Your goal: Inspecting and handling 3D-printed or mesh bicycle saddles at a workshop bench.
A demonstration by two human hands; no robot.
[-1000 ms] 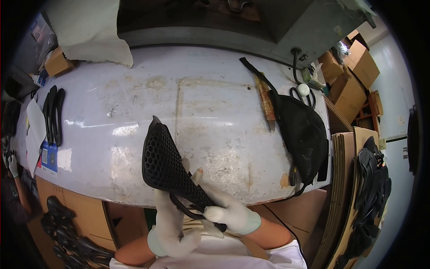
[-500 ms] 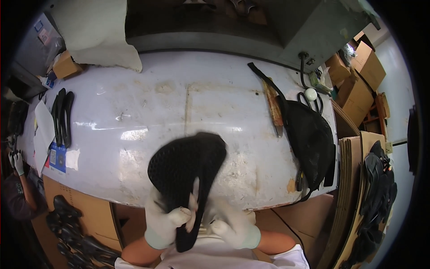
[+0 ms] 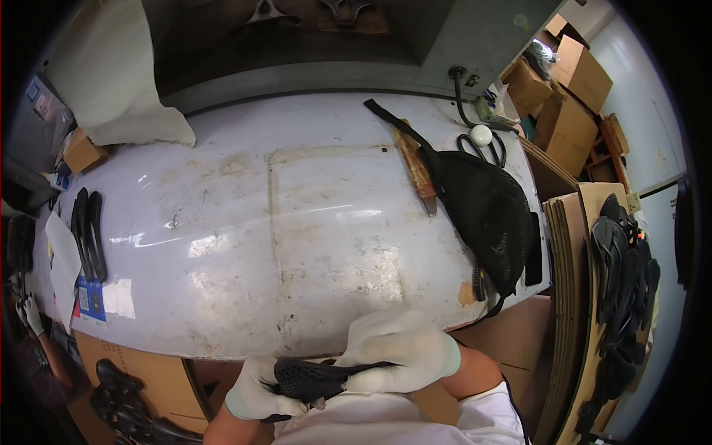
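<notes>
Close to my body, below the near edge of the table, I hold a black bicycle saddle (image 3: 310, 380) with a honeycomb-patterned surface. It is turned nearly edge-on, so most of its shape is hidden. My left hand (image 3: 261, 391), in a whitish glove, is closed around its left end. With the fingers of my right hand (image 3: 400, 354), gloved the same way, I grip its right end, thumb along the near side. Part of each hand's fingers is hidden behind the saddle.
The white worktable (image 3: 222, 245) bears a black mesh bag-like item (image 3: 489, 215), a stained blade-like tool (image 3: 417, 167) and black curved strips (image 3: 89, 233). A grey machine housing (image 3: 311, 83) stands behind. Cardboard and black parts (image 3: 619, 274) flank the right. Another person's gloved hand (image 3: 31, 315) shows far left.
The saddle has come down toward my body and tipped from broad view to edge-on. My right hand has moved onto its right end. The whole view has shifted somewhat.
</notes>
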